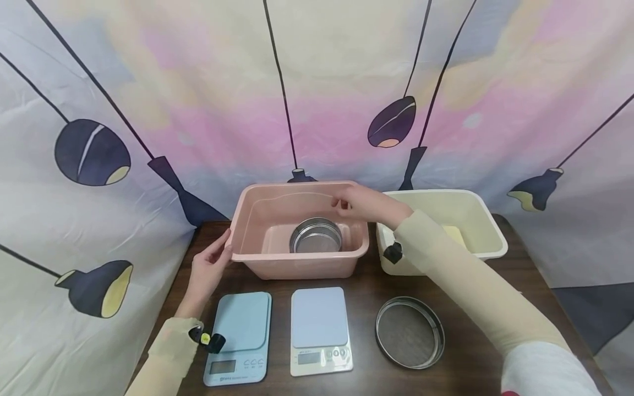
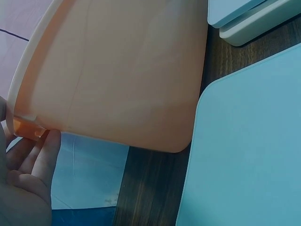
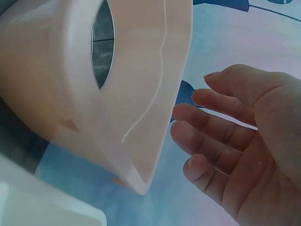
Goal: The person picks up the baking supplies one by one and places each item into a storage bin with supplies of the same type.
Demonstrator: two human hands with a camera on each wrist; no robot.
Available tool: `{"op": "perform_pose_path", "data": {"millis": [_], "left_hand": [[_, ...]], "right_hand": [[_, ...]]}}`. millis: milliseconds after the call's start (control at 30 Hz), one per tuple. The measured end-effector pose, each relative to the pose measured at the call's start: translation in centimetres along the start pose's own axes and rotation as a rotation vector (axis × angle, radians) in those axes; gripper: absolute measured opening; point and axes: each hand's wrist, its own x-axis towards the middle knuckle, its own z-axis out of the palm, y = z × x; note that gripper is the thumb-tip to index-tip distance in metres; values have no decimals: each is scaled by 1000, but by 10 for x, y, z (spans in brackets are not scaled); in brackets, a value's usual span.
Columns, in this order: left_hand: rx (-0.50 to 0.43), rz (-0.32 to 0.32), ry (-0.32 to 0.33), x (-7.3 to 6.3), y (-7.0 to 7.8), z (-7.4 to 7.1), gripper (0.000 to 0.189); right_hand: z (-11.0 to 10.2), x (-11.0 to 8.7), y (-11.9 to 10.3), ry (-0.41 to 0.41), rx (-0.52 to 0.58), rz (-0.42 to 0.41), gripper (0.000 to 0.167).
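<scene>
A pink plastic basin [image 1: 297, 268] stands at the back of the table. Inside it lies a round metal sieve [image 1: 317, 242], toward the right. My left hand [image 1: 210, 269] holds the basin's left rim; in the left wrist view its fingers [image 2: 49, 155] reach under the lip while the thumb is mostly cut off at the frame's edge. Over the basin's back right corner is my right hand [image 1: 369, 203]. Its fingers [image 3: 214, 132] are loosely bent beside the rim in the right wrist view, with nothing held in them.
Right of the pink basin stands a cream basin [image 1: 492, 254] with something pale yellow inside. Along the front are a light blue kitchen scale [image 1: 242, 324], a white kitchen scale [image 1: 319, 319] and another round metal sieve [image 1: 410, 333]. A patterned cloth [image 1: 337, 66] hangs behind the table.
</scene>
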Motion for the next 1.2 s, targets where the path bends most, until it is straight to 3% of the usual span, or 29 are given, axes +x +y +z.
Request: {"op": "perform_pose_path", "data": {"millis": [233, 467, 667, 1200], "left_hand": [[21, -11, -12, 0, -1, -1, 49], [-16, -12, -28, 0, -3, 0, 49], [-15, -24, -26, 0, -1, -1, 50], [-44, -23, -8, 1, -2, 1, 47]], "right_hand": [[-4, -27, -4, 1, 14, 33, 23], [-4, -50, -3, 1, 14, 56, 21], [0, -69, 2, 62, -16, 8, 20], [4, -118, 2, 145, -79, 27, 23]]}}
